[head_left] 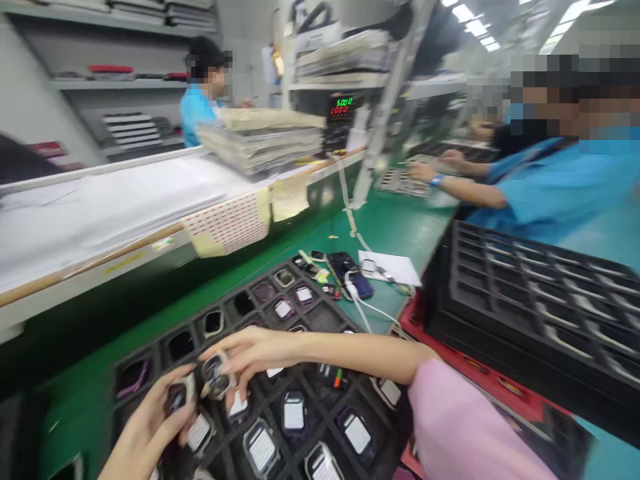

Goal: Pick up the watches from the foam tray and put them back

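A black foam tray (155, 357) divided into square pockets lies in front of me, with watch cases in many of them. My left hand (167, 413), at the tray's near left, grips a silver-rimmed watch case (180, 395) between thumb and fingers. Just to its right, my right hand (250, 360) pinches a second watch case (216, 375), tilted so that its dark inner side shows. Both cases are held above the pockets, close together but apart. Beneath my hands sit more watches with white labels, such as one watch (261, 449) near the front.
Stacked black trays (540, 300) stand at the right on a red crate (480, 370). Cables, a phone (345, 270) and white paper (395, 267) lie beyond my tray. A shelf edge (150, 243) runs along the left. Co-workers in blue sit at right and stand behind.
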The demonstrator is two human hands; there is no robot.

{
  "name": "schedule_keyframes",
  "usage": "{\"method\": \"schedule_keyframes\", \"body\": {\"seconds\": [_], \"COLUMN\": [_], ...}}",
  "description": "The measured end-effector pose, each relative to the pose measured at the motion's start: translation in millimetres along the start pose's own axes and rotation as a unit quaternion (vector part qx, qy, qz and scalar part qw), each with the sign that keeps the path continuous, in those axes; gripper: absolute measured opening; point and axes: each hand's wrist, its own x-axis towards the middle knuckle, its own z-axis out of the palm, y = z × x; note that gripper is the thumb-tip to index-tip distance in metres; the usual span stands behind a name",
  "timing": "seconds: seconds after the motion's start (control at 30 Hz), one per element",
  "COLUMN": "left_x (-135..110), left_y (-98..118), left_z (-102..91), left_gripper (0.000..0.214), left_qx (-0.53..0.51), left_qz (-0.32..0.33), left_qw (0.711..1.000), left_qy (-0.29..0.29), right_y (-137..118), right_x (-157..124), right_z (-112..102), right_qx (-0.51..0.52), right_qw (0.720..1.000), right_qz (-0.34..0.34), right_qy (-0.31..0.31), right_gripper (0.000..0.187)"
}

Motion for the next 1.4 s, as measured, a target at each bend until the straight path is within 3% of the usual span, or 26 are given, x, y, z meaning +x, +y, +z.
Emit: {"method": "schedule_keyframes", "body": {"seconds": [0.17, 0.3, 0.53, 1.03, 1.27, 1.33, 1.4], "left_x": [-3.5, 1.9, 2.9, 2.9, 7.2, 9.3, 11.6], "left_y": [25.3, 25.2, 20.0, 18.4, 28.7, 31.0, 32.0], "left_z": [11.8, 5.1, 2.2, 0.9, -1.6, -4.6, -8.3], "left_gripper": [0.045, 0.042, 0.039, 0.037, 0.039, 0.039, 0.038], "left_qx": [-0.155, -0.188, -0.16, -0.158, -0.21, -0.224, -0.225], "left_qz": [-0.028, -0.011, 0.029, 0.029, -0.015, -0.017, -0.003], "left_qw": [0.987, 0.981, 0.983, 0.982, 0.975, 0.972, 0.973], "left_qy": [-0.034, -0.052, -0.082, -0.096, -0.072, -0.062, -0.053], "right_y": [-6.9, -10.2, -10.0, -9.4, -18.8, -24.4, -29.2], "right_x": [3.0, 6.2, 7.8, 9.4, 8.7, 12.8, 19.9], "right_z": [4.3, 5.9, 8.1, 11.6, 11.2, 3.3, -7.4], "right_qx": [-0.049, -0.112, -0.143, -0.228, -0.257, -0.342, -0.489], "right_qw": [0.992, 0.981, 0.974, 0.954, 0.957, 0.93, 0.861], "right_qz": [0.001, -0.004, -0.009, 0.011, 0.026, 0.021, -0.016], "right_qy": [0.114, 0.159, 0.173, 0.195, 0.132, 0.133, 0.138], "right_gripper": [0.045, 0.055, 0.059, 0.052, 0.075, 0.066, 0.057]}}
